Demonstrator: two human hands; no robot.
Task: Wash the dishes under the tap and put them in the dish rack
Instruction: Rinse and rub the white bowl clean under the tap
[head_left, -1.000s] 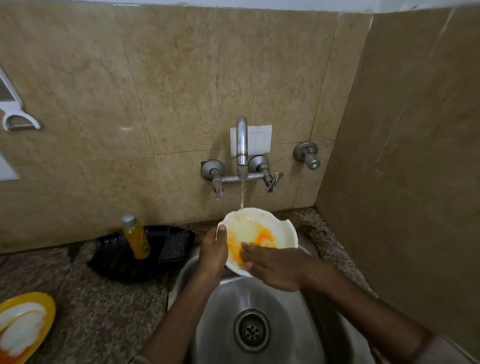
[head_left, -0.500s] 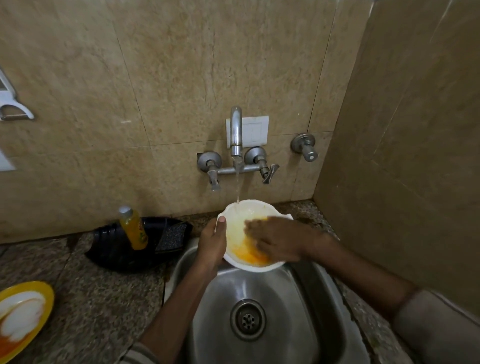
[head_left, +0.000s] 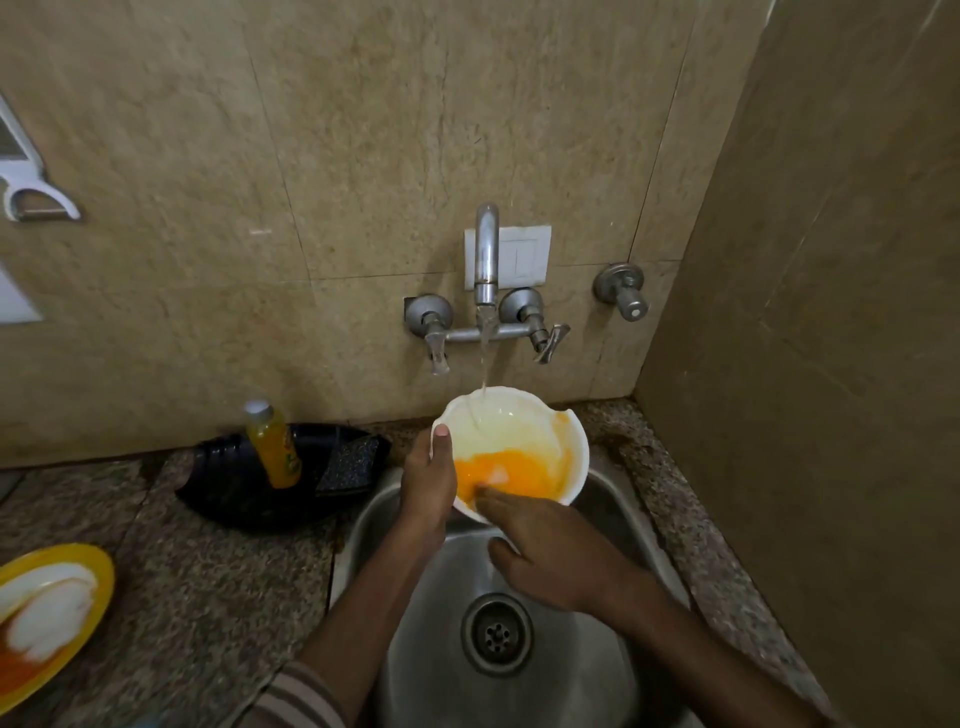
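Above the steel sink, the right hand reaches forward with fingers extended and thumb spread. Its fingertips dip over the near rim of the white bowl into orange residue (blurred there). The left hand grips the bowl's left side, thumb over the rim. Farther back, water from the tap lands in the bowl's far side.
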